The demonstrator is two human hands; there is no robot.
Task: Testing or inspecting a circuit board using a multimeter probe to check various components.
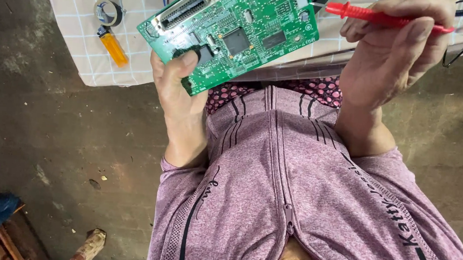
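Fingers of left hand (178,83) grasp green circuit board (233,29) at lower edge; right hand (394,49) pinches red probe (380,17).

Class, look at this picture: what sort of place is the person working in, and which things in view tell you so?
Probably an informal electronics repair spot. The left hand holds a green circuit board, the right hand holds a red test probe, and a roll of tape and an orange lighter lie on the checked cloth above a rough concrete floor.

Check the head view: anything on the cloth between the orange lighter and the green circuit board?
Nothing: bare checked cloth separates the orange lighter from the green circuit board held in the left hand.
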